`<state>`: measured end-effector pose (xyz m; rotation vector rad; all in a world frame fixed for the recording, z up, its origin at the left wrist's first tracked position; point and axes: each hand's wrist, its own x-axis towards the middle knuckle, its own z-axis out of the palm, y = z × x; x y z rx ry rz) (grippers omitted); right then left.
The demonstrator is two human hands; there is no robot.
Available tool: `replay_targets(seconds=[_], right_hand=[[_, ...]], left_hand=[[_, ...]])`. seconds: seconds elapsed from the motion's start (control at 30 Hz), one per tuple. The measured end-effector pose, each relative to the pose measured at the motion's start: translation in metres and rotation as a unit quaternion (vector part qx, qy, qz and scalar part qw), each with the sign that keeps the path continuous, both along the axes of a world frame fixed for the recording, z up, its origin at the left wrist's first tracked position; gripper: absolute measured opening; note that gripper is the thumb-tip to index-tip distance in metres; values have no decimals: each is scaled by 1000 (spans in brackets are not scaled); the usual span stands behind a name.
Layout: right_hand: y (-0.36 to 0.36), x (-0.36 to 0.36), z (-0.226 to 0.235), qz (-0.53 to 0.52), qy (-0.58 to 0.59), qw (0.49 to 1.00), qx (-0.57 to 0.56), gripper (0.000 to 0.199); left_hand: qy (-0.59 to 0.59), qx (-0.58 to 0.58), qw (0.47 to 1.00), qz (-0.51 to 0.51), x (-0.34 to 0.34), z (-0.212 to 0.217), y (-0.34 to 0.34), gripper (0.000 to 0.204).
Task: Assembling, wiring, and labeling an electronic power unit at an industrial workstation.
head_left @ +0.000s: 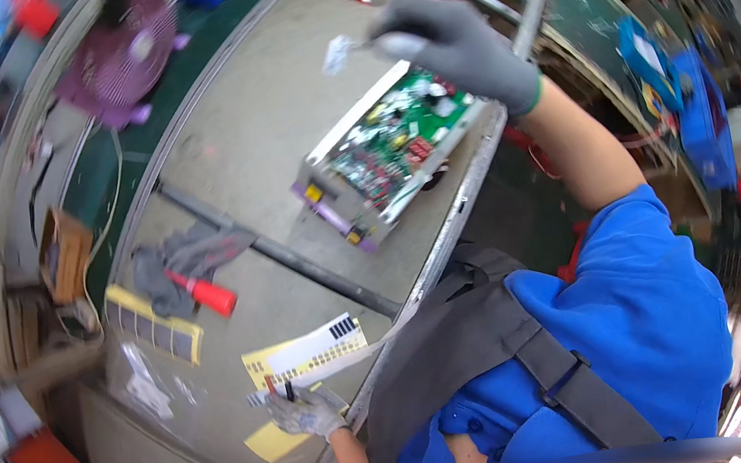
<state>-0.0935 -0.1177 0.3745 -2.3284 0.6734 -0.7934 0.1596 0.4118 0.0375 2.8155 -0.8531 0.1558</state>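
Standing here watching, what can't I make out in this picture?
Head view:
- Small whitish item at the right hand: blurred, kind unclear.
- Green circuit board: part hidden behind the right hand.
- Small black piece by the left hand: too small to identify.

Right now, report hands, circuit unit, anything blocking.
Right hand pinching blurred white piece. Left hand at label sheets. Circuit unit open, on bench. Right hand hides part.
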Motion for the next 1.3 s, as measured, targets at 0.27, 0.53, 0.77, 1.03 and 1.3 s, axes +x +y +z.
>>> replay_targets(seconds=[0.27,0.53,0.77,1.03,1.3], right_hand=[[-117,-256,-93,-194,-226,914,275,26],[-151,-200,-233,61,-348,786,507,19],[-168,-199,-222,63,-307,802,508,21],[-169,-196,-222,14,-164,874,457,21],[-177,-298,-275,-264,-377,663,591,24]], left_hand=[[-165,164,962,142,-18,125,-155,58],[163,-244,894,-339,-231,267,-531,49],[315,-94,902,-280,-327,255,-635,51],[358,-83,890,-271,-317,246,-636,53],[277,140,906,-288,-278,239,-665,59]])
